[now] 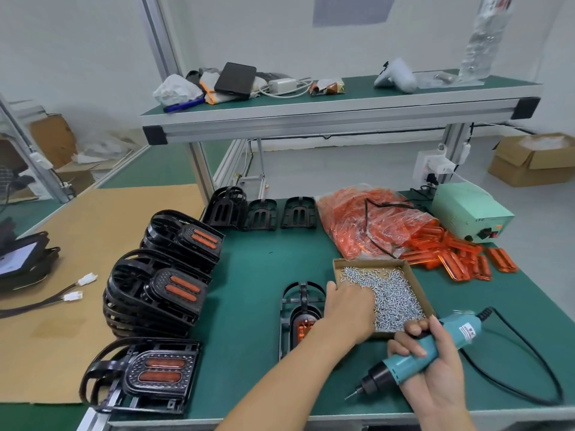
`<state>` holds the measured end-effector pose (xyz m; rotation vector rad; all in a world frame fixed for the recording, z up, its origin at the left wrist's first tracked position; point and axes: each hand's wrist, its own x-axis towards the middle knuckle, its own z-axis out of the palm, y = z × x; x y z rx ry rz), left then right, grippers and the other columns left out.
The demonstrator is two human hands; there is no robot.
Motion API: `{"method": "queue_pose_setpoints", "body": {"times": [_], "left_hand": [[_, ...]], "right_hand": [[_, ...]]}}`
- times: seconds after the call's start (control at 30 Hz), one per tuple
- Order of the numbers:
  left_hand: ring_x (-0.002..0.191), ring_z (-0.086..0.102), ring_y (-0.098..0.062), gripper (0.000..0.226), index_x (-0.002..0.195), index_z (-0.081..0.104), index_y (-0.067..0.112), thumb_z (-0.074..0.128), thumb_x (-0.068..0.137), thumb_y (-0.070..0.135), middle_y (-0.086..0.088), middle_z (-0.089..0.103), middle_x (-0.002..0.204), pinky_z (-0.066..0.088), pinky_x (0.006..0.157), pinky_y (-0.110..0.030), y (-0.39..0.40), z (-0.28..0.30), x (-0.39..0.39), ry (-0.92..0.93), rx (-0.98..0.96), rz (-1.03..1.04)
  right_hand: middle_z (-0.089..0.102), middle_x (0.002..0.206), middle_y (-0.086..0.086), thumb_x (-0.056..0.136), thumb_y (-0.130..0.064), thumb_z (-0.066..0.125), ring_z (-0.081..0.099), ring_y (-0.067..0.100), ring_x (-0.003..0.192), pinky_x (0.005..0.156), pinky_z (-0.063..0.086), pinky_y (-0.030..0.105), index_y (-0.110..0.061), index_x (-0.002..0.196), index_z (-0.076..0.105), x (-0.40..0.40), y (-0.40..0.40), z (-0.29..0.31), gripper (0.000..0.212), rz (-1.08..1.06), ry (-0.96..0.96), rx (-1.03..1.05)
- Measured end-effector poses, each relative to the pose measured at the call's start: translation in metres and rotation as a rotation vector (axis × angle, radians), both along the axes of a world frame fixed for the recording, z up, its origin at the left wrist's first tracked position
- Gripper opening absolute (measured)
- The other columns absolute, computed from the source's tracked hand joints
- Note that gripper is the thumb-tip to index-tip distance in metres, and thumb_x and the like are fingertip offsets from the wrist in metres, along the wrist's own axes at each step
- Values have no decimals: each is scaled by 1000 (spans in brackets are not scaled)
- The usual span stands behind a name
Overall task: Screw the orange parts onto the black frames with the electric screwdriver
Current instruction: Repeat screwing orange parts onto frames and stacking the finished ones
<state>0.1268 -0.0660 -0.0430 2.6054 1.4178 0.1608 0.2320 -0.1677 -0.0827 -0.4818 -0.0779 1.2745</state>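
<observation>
— Two hands over the green bench (255, 275); which one has the tool?

— Her or his right hand (435, 365) is wrapped around the teal electric screwdriver (423, 349), fingers curled over the body, bit angled down and to the left just above the mat. Its black cord (529, 362) loops off to the right.

— And the left hand (350, 309)?

— Reaching into the cardboard tray of screws (395, 293), palm down, fingertips buried among them (whether they pinch a screw I cannot tell).

— Where is the piece being worked on?

— A black frame (298, 306) lies flat just left of the tray, partly under the left forearm, with an orange part (303, 329) sitting in its middle.

— Other parts?

— Loose orange parts (466, 256) spill from a clear bag (367, 222) behind the tray, toward the right. Three bare black frames (259, 213) stand in a row at the back. Finished frames with orange inserts are stacked on the left (161, 290), one more lying at the near left edge (146, 371).

— Anything beside the bag?

— A pale green power box (469, 213), at the far right.
</observation>
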Motion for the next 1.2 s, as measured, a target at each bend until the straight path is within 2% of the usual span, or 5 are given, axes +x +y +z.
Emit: {"method": "queue_pose_setpoints", "body": {"times": [0.3, 0.47, 0.63, 0.8, 1.2], "left_hand": [[92, 53, -23, 18, 86, 52, 24, 58, 102, 27, 3, 67, 95, 33, 90, -43, -9, -7, -13, -350, 17, 65], [89, 59, -12, 15, 82, 62, 29, 69, 94, 24, 12, 69, 88, 42, 95, -41, -13, -5, -22, -556, -113, 98], [81, 59, 3, 10, 83, 69, 33, 72, 90, 27, 21, 67, 85, 45, 71, -11, -44, 2, -48, -769, -232, 201], [67, 58, 0, 4, 87, 72, 38, 71, 91, 39, 20, 67, 74, 44, 64, -10, -92, 3, -90, -940, -320, 311], [64, 52, 0, 10, 81, 70, 34, 74, 88, 40, 20, 60, 68, 41, 64, -10, -124, -8, -108, -927, -329, 390]], "right_hand": [[49, 74, -5, 92, -30, 58, 38, 2, 47, 50, 42, 16, -20, 76, 57, -3, -2, 3, 19, -17, -25, -6], [49, 75, -5, 93, -30, 59, 38, 2, 47, 50, 41, 16, -20, 76, 56, -4, -2, 5, 19, -26, -33, -23], [48, 74, -6, 91, -29, 60, 37, 1, 47, 51, 40, 16, -20, 75, 55, -3, -2, 5, 19, -34, -19, -24], [49, 76, -10, 95, -31, 60, 39, 0, 49, 54, 41, 15, -23, 75, 54, -3, 1, 10, 22, -78, 41, -4], [50, 78, -13, 103, -36, 55, 40, 0, 51, 56, 42, 15, -23, 79, 55, -14, 3, 30, 27, -125, 147, 41]]}}
